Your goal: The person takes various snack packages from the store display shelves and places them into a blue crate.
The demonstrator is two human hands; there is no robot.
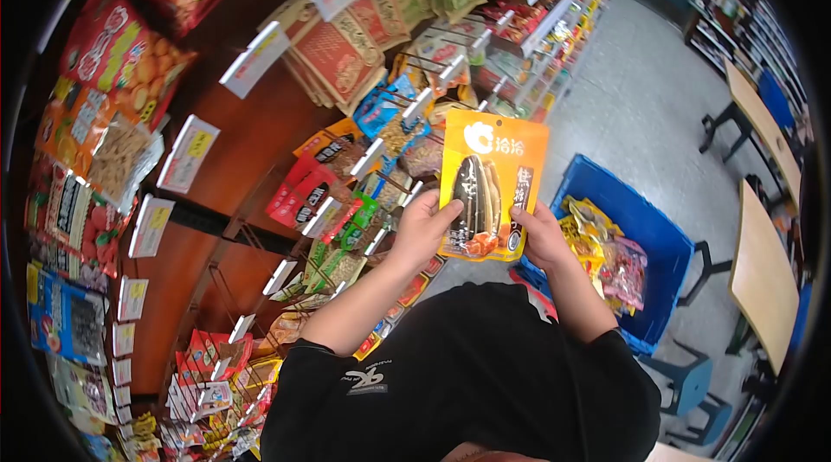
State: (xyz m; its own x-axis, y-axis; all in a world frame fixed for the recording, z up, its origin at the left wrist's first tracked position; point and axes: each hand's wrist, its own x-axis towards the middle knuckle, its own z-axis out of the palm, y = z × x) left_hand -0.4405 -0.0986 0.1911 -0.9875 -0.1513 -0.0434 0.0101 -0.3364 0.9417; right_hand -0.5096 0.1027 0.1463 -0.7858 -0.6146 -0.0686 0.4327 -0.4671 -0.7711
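A yellow-orange bag of sunflower seeds is held up in front of me, its printed front facing my eyes. My left hand grips its lower left edge, thumb on the front and the other fingers behind. On the opposite edge, my right hand closes on the bag in the same way. The fingers behind the bag are hidden. Left of my hands, red snack bags and a green packet hang from rack hooks.
A blue crate holding several snack bags stands on the grey floor to the right. Racks with price tags line the left. Wooden tables and a blue stool are at the far right.
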